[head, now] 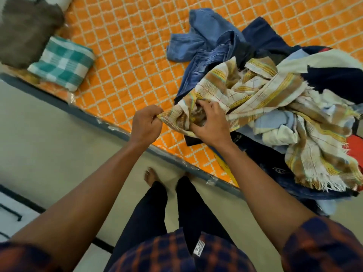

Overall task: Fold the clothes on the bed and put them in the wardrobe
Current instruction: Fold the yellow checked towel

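A cream towel with brown and yellow stripes lies across a heap of clothes at the right of the orange quilted bed. My left hand pinches one corner of the towel in a closed fist. My right hand grips bunched towel cloth a little to the right, fingers curled into the folds. Blue jeans and a navy garment lie behind the towel. The towel's fringed end hangs over the bed's near edge.
A folded green-and-white checked cloth sits at the bed's left end beside a brown garment. The bed's grey edge runs diagonally. I stand on a pale floor, bare feet close to the bed.
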